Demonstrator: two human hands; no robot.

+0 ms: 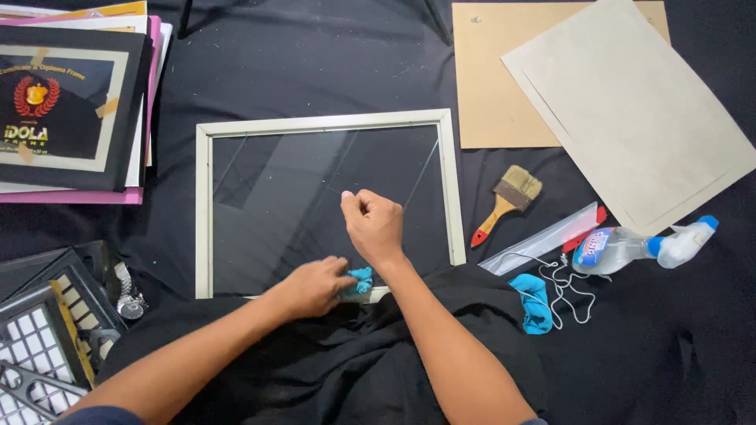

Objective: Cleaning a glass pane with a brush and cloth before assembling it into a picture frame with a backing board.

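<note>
- Left hand [311, 285]: closed around a small blue cloth [361, 279], pressed at the near edge of the glass pane [315, 197]. The grip bunches the cloth into a pad, which suits wiping; wrist low, forearm coming in from the lower left.
- Right hand [374, 224]: fingers curled shut into a loose fist, knuckles up, resting on the glass near its centre-right. It appears to pinch something small at the fingertips; what, I cannot tell. Forearm rises from the lower middle, and the 2 forearms converge toward the hands.
- The pane sits inside a pale picture frame [205, 205], lying flat on black fabric [299, 63], with its near rail just against the person's lap, within easy reach of both hands.
- Right of the frame: a paintbrush [508, 201] with red-tipped handle, a clear plastic sleeve [543, 240], a spray bottle [630, 245] on its side, a second blue cloth [535, 303] and white string [563, 287].
- Far right: 2 backing boards [630, 110], overlapping.
- Left: a stack of packaged frames [71, 102]; below it a wristwatch [127, 295] and a dark crate [39, 330].
</note>
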